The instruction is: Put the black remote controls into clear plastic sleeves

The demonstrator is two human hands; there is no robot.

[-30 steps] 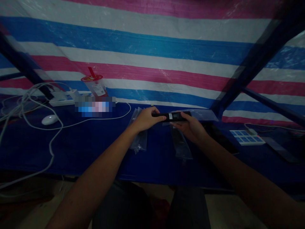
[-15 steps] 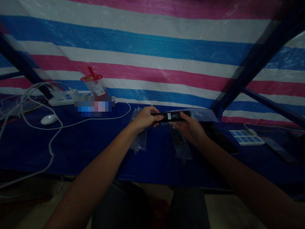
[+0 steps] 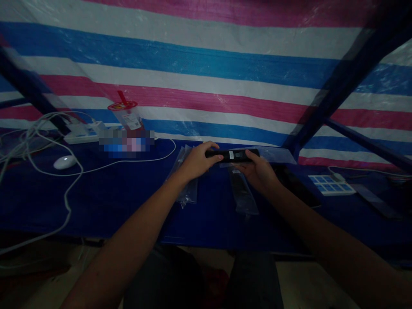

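Both hands were closed on a slim black device point(image 3: 240, 155): the left hand point(image 3: 197, 162) clasped one end, while the right hand point(image 3: 262, 171) pinched the other, thumb on top. The device lay level between them, its white label point(image 3: 231, 155) uncovered. Steady handling called for even, light pressure at both ends, thumbs clear of that label. A clear sleeve point(image 3: 280, 156) spread just behind the right end; whether the fingers touched it, I could not tell. A filled plastic bag point(image 3: 243, 193) lay nearer the body, just below the right fingers, so low movements there risked snagging it.
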